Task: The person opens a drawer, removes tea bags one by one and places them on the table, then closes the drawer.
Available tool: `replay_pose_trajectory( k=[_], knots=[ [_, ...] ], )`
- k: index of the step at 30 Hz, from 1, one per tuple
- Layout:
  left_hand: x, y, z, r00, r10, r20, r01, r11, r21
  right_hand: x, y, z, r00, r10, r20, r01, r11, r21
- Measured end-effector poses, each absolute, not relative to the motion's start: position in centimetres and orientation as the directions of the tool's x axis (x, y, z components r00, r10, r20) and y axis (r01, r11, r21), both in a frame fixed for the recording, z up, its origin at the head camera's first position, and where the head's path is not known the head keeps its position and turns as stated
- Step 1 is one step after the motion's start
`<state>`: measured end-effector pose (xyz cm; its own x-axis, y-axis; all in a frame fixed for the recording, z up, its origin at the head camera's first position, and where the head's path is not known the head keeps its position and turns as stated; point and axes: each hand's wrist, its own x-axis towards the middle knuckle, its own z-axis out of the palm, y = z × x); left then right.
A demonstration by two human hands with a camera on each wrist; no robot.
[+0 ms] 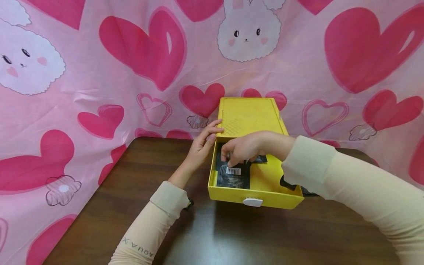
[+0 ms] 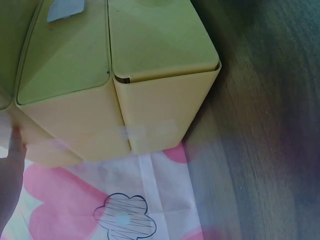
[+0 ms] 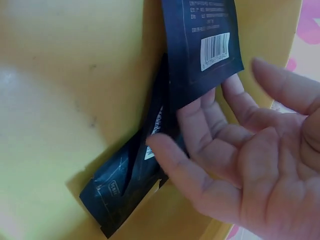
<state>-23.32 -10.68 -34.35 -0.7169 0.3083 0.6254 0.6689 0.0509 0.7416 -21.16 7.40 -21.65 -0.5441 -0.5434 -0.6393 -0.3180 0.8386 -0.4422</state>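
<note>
While the left hand (image 1: 200,144) rests straight fingers against the yellow box (image 1: 250,114), the right hand (image 1: 246,145), spread with thumb apart, touches black sachets (image 1: 233,180) in the drawer (image 1: 228,193); they look light, flexible, slippery, best pinched by an edge.

A dark brown wood-grain table (image 1: 139,184) carries a stack of yellow drawers (image 1: 251,116) near its far edge.

The left sleeve (image 1: 145,232) and right sleeve (image 1: 361,187) are cream, each ending in a broad cuff. Dark lettering (image 1: 137,247) crosses the left one; a small black piece (image 1: 190,204) shows beside its cuff.
</note>
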Motion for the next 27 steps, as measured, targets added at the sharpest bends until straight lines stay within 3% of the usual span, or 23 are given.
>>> replay_pose_trajectory(
  k=[5, 13, 20, 27],
  knots=[
    [-23.3, -10.6, -34.3, -0.719, 0.300, 0.627, 0.669, 0.056, 0.741, -21.3, 7.5, -21.6, -0.533, -0.553, -0.640, -0.270, 0.828, -0.490],
    [-23.2, -10.5, -34.6, -0.735, 0.290, 0.612, 0.650, 0.046, 0.759, -21.2, 8.0, -21.3, -0.455, -0.616, -0.643, -0.245, 0.781, -0.575],
    [-23.1, -10.4, -34.5, -0.731, 0.294, 0.616, 0.653, 0.038, 0.757, -21.2, 9.5, -19.9, -0.535, -0.614, -0.580, -0.281, 0.777, -0.563],
    [-23.5, -10.3, -34.6, -0.696, 0.290, 0.657, 0.689, 0.012, 0.724, -21.2, 11.1, -18.6, -0.559, -0.626, -0.543, -0.301, 0.764, -0.571]
  ],
)
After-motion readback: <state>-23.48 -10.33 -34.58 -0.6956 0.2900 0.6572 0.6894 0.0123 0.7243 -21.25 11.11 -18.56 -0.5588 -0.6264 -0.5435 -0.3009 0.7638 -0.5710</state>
